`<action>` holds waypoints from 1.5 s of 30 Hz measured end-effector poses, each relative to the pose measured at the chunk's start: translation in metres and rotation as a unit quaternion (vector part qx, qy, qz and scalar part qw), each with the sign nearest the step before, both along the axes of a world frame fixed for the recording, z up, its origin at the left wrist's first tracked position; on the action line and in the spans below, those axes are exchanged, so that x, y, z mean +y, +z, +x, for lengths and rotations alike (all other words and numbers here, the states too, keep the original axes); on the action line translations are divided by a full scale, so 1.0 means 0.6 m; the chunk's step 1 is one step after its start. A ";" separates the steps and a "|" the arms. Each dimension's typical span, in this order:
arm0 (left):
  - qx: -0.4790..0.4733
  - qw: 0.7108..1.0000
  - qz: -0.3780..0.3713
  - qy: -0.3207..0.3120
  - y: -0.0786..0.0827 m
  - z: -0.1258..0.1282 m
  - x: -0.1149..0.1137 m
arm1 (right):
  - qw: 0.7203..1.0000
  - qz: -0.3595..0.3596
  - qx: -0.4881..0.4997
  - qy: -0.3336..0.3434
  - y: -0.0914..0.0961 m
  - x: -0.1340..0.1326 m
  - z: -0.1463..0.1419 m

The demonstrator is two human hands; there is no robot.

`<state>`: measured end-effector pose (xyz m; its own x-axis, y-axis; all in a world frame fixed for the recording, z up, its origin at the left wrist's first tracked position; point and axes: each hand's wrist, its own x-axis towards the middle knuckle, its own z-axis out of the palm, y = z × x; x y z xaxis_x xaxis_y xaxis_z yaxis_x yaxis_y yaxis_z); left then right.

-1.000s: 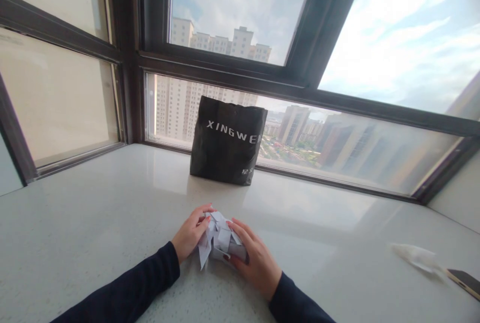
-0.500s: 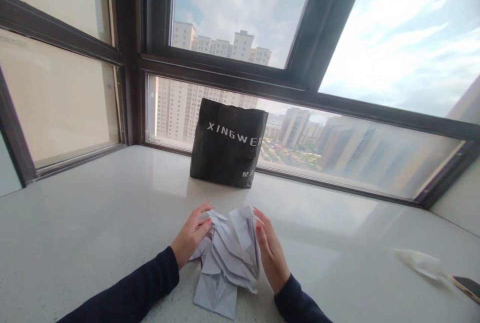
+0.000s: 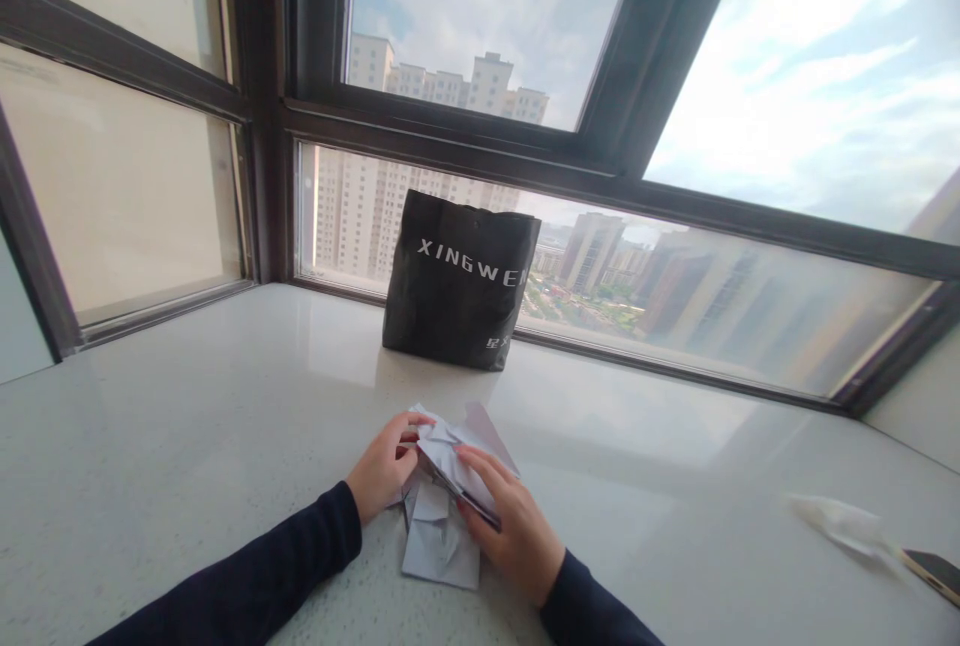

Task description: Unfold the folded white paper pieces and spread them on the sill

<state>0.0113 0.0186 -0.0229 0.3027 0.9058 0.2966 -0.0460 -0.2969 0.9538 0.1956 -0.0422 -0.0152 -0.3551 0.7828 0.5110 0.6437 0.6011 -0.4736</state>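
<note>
Several creased, folded sheets of white paper (image 3: 450, 456) lie in an overlapping heap on the pale speckled counter, between my hands. My right hand (image 3: 510, 516) grips part of the heap from the right, fingers on top and thumb underneath. On the left side, my left hand (image 3: 386, 461) has its fingers curled round the edge of the papers. One flatter folded piece (image 3: 442, 556) rests on the counter below the heap. Another sheet's pointed corner (image 3: 487, 431) sticks up behind my right fingers.
A black bag (image 3: 457, 286) with white lettering stands upright behind the papers, near the window. At the far right lie a crumpled whitish wrapper (image 3: 840, 521) and a dark flat object (image 3: 934, 566) like a phone. Dark window frames (image 3: 465, 141) border the counter (image 3: 225, 426).
My right hand has moved left and over the papers, closing on part of the heap and pressing it together. My left fingers have curled in more at the papers' edge.
</note>
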 end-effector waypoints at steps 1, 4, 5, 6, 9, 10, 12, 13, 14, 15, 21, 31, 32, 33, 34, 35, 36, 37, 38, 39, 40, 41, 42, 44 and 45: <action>-0.012 1.000 -0.014 0.010 0.000 -0.001 0.001 | 0.999 0.008 0.034 -0.014 0.003 0.002 0.003; -0.043 0.997 -0.051 0.046 0.000 -0.003 0.004 | 0.986 0.032 0.141 -0.087 0.007 0.009 0.014; -0.051 0.995 -0.059 0.057 0.001 -0.004 0.004 | 0.978 0.040 0.174 -0.107 0.007 0.011 0.018; -0.057 0.994 -0.064 0.065 0.002 -0.004 0.003 | 0.971 0.047 0.202 -0.117 0.006 0.013 0.021; -0.076 0.992 -0.075 0.073 0.005 -0.004 0.001 | 0.960 0.036 0.255 -0.106 0.001 0.018 0.026; -0.084 0.991 -0.079 0.072 0.007 -0.003 0.000 | 0.960 0.023 0.260 -0.102 -0.001 0.020 0.027; -0.097 0.989 -0.091 0.060 0.010 -0.003 -0.003 | 0.963 0.007 0.251 -0.101 -0.004 0.023 0.029; -0.100 0.989 -0.099 0.048 0.011 -0.003 -0.004 | 0.965 0.010 0.241 -0.107 -0.005 0.024 0.030; -0.100 0.989 -0.106 0.033 0.012 -0.003 -0.004 | 0.967 0.020 0.225 -0.116 -0.006 0.026 0.032; -0.100 0.988 -0.113 0.019 0.014 -0.003 -0.005 | 0.969 0.034 0.206 -0.130 -0.007 0.028 0.033; -0.083 0.989 -0.119 -0.014 0.020 -0.002 -0.007 | 0.977 0.042 0.031 -0.209 -0.024 0.034 0.033; -0.048 0.993 -0.072 -0.084 -0.007 0.004 0.002 | 0.990 -0.042 -0.069 -0.117 -0.020 0.021 0.026; -0.042 0.993 -0.068 -0.084 -0.009 0.004 0.003 | 0.992 -0.033 -0.071 -0.100 -0.016 0.018 0.024; -0.037 0.994 -0.065 -0.084 -0.010 0.003 0.003 | 0.993 -0.024 -0.078 -0.083 -0.012 0.015 0.022; -0.032 0.994 -0.062 -0.083 -0.010 0.003 0.003 | 0.994 -0.016 -0.087 -0.067 -0.008 0.012 0.018; -0.028 0.995 -0.055 -0.081 -0.010 0.002 0.002 | 0.994 -0.012 -0.095 -0.054 -0.004 0.008 0.015; -0.025 0.995 -0.048 -0.079 -0.008 0.002 0.001 | 0.994 -0.011 -0.101 -0.046 -0.001 0.005 0.011; -0.022 0.996 -0.040 -0.077 -0.007 0.001 -0.001 | 0.994 -0.014 -0.102 -0.040 0.001 0.002 0.007; -0.019 0.996 -0.034 -0.074 -0.006 0.001 -0.002 | 0.995 -0.018 -0.097 -0.036 0.002 0.001 0.005; -0.017 0.997 -0.031 -0.071 -0.004 0.000 -0.002 | 0.996 -0.021 -0.082 -0.036 0.002 0.000 0.004; -0.016 0.997 -0.029 -0.067 -0.003 0.000 -0.002 | 0.997 -0.021 -0.058 -0.040 0.002 0.002 0.004; -0.017 0.998 -0.029 -0.062 -0.002 0.000 -0.002 | 0.998 -0.018 -0.029 -0.045 0.002 0.005 0.005; -0.019 0.998 -0.031 -0.058 -0.001 -0.001 -0.001 | 0.999 -0.013 0.004 -0.053 0.001 0.008 0.008; -0.020 0.998 -0.031 -0.049 0.000 -0.001 0.000 | 0.994 0.004 0.072 -0.080 -0.001 0.017 0.015; -0.021 0.998 -0.032 -0.046 0.000 -0.001 0.001 | 0.990 0.010 0.105 -0.096 -0.002 0.022 0.019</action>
<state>0.0109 0.0193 -0.0227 0.3750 0.8918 0.2531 -0.1099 -0.2283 0.9674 0.2069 -0.0292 -0.0163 -0.0848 0.8143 0.5742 0.6361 0.4878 -0.5979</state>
